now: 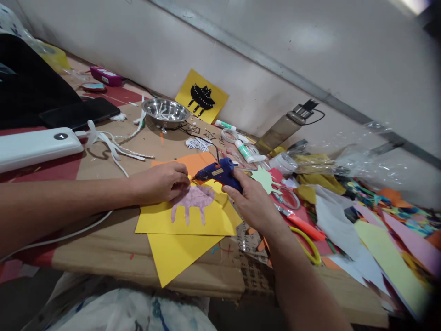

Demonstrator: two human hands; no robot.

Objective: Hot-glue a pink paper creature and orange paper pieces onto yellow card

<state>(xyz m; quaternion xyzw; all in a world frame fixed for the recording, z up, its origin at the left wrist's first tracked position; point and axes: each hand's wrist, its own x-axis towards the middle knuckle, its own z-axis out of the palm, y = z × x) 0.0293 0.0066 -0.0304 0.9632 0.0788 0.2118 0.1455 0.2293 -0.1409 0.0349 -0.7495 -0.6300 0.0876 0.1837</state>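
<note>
My right hand (253, 195) is wrapped round a blue glue gun (220, 173), its nozzle pointing left toward the fingertips of my left hand (165, 183). The left fingers are pressed together at the upper left edge of a purple paper cutout (195, 202) with leg-like strips; what they pinch, if anything, is hidden. The cutout lies on yellow paper (155, 220). Another yellow sheet (182, 255) sticks out below, and an orange sheet (198, 162) shows behind.
A metal bowl (166, 112), a white power bank (37, 146) and cords lie to the left. Scissors (305, 225), glue sticks (244, 151), tape rolls, a bottle (284, 131) and paper scraps crowd the right. A yellow card (203, 96) leans on the wall.
</note>
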